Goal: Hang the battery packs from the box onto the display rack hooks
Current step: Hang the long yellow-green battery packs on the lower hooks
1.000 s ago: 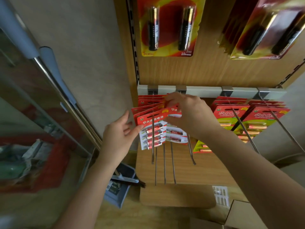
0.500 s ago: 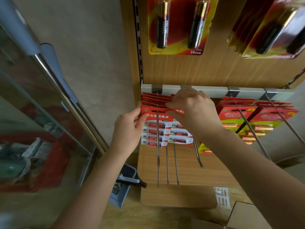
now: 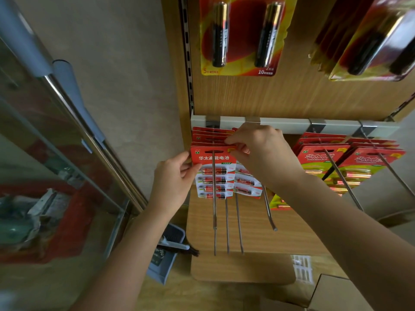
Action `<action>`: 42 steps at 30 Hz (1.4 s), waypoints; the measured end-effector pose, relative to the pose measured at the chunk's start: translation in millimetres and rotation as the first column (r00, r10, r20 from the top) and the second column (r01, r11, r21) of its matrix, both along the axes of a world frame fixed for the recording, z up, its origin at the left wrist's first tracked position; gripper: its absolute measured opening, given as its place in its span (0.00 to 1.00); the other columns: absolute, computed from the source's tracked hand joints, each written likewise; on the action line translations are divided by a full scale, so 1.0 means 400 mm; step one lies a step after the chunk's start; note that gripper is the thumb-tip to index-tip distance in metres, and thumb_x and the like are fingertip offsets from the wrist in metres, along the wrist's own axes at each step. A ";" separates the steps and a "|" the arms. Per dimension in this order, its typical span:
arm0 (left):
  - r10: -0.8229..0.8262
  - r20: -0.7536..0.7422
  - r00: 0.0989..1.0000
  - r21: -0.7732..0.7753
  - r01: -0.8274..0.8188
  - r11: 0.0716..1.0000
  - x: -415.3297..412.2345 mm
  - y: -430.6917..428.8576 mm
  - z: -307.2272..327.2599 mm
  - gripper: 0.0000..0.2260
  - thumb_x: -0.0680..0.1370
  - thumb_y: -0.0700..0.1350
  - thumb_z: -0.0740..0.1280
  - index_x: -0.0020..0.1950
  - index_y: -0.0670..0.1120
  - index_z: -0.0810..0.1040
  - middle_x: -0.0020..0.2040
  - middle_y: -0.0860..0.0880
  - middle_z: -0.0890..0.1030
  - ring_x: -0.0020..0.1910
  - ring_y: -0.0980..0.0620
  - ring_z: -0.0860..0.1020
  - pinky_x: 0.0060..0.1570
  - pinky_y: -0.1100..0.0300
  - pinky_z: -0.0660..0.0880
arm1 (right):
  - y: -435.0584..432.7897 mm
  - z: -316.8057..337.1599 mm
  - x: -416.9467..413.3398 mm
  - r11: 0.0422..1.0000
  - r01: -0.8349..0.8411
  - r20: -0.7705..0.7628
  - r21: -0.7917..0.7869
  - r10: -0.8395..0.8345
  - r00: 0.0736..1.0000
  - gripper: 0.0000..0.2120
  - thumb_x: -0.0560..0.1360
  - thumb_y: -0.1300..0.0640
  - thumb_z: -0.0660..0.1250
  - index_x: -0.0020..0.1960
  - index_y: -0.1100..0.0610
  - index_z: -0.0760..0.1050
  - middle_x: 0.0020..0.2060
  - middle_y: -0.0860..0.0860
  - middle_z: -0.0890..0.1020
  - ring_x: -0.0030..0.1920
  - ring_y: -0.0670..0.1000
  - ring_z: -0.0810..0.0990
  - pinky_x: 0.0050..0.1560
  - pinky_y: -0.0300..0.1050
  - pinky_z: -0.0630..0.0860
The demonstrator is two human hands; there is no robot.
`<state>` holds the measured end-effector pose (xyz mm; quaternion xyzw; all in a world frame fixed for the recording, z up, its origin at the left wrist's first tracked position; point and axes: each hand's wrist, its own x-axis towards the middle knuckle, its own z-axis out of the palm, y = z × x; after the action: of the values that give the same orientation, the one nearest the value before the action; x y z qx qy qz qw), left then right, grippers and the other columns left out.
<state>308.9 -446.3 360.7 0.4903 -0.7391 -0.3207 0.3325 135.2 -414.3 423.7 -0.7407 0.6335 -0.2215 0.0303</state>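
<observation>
Red-carded battery pack threaded on hook, frontmost of stack. Your left hand pinches pack's left edge. Your right hand pinches its top right corner, directly under white rail. Further packs hang right of your right-hand grip, apart from it.

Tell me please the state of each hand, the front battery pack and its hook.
front battery pack: threaded on the hook, held by both hands
hook: through the pack's hole, free end bare
left hand: pinches the pack's left edge
right hand: pinches the pack's top right corner
green packs: hanging on the right-side hooks
</observation>
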 end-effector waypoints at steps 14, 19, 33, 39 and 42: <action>0.026 -0.008 1.000 -0.036 -0.027 0.999 -0.003 -0.007 0.011 0.15 0.74 0.42 0.68 0.61 0.44 0.77 0.55 0.49 0.83 0.54 0.55 0.81 0.55 0.59 0.78 | 0.002 -0.017 -0.003 0.997 0.018 0.057 -0.069 -0.014 0.998 0.11 0.72 0.63 0.69 0.54 0.59 0.80 0.50 0.54 0.83 0.47 0.55 0.83 0.48 0.54 0.80; 0.071 -0.030 0.997 -0.014 -0.071 0.997 0.013 0.020 0.041 0.20 0.75 0.41 0.67 0.66 0.45 0.72 0.62 0.49 0.78 0.60 0.53 0.77 0.61 0.60 0.72 | 0.052 -0.003 -0.028 0.989 0.096 0.201 -0.109 -0.072 0.977 0.15 0.70 0.67 0.70 0.55 0.59 0.80 0.48 0.53 0.84 0.46 0.51 0.83 0.49 0.49 0.81; 0.086 -0.515 0.853 0.047 -0.073 0.996 -0.037 0.085 0.355 0.21 0.81 0.51 0.52 0.74 0.51 0.58 0.71 0.61 0.64 0.64 0.72 0.66 0.58 0.78 0.64 | 0.155 0.241 0.032 0.980 0.122 0.876 0.160 -0.197 0.441 0.21 0.80 0.47 0.50 0.73 0.39 0.54 0.72 0.38 0.63 0.71 0.41 0.61 0.72 0.46 0.57; 0.080 -0.601 0.795 0.183 0.040 0.982 -0.116 0.054 0.457 0.24 0.79 0.61 0.45 0.73 0.55 0.61 0.65 0.57 0.71 0.64 0.61 0.68 0.68 0.59 0.63 | 0.051 0.335 0.055 0.957 0.172 0.925 0.235 -0.274 0.264 0.30 0.76 0.33 0.44 0.74 0.43 0.54 0.73 0.44 0.63 0.74 0.48 0.60 0.73 0.51 0.53; 0.098 -0.680 0.727 0.216 0.071 0.974 -0.134 0.020 0.492 0.23 0.80 0.60 0.45 0.68 0.53 0.68 0.56 0.55 0.78 0.57 0.58 0.76 0.61 0.56 0.71 | 0.022 0.366 0.051 0.967 0.111 0.961 0.227 -0.241 0.137 0.30 0.76 0.33 0.43 0.74 0.44 0.56 0.72 0.46 0.66 0.71 0.47 0.64 0.73 0.52 0.57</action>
<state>255.1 -438.3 557.6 0.3770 -0.5184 -0.5589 0.5261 155.8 -405.4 569.9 -0.3383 0.5551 -0.6171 0.4435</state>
